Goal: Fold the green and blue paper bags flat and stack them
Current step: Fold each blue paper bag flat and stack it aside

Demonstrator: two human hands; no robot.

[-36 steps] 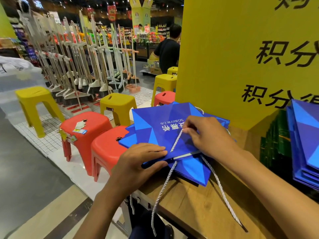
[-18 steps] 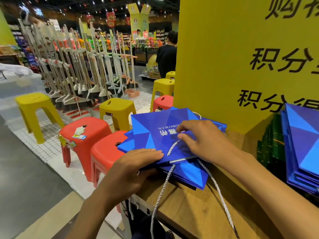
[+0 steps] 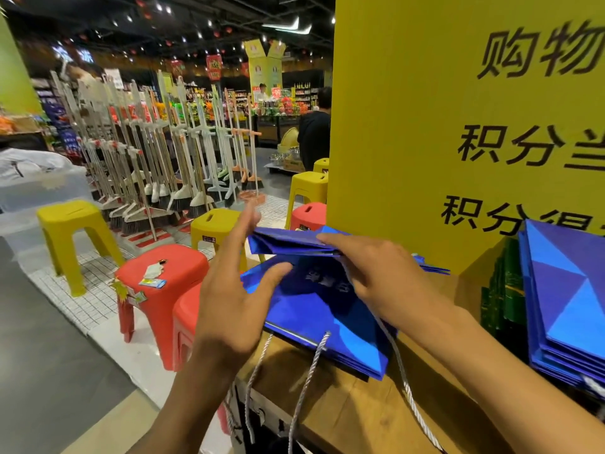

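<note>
A stack of flat blue paper bags (image 3: 330, 326) lies on the wooden counter (image 3: 357, 417), white rope handles (image 3: 307, 371) hanging over its front edge. My right hand (image 3: 386, 276) grips one folded blue bag (image 3: 288, 242) and holds it level, a little above the stack. My left hand (image 3: 229, 306) is at the left end of that bag with fingers spread, its thumb near the top of the stack. A second pile of flat blue bags (image 3: 569, 306) sits at the right. Dark green bags (image 3: 504, 290) stand on edge between the two piles.
A big yellow sign board (image 3: 442, 126) stands right behind the bags. Red stools (image 3: 163, 273) and yellow stools (image 3: 65, 221) crowd the floor left of the counter. Behind them is a rack of brooms (image 3: 147, 158). A person in black (image 3: 314, 136) stands far back.
My right hand has raised the top blue bag off the stack. My left hand has come off the bag's edge and spread its fingers. The camera has tilted upward.
</note>
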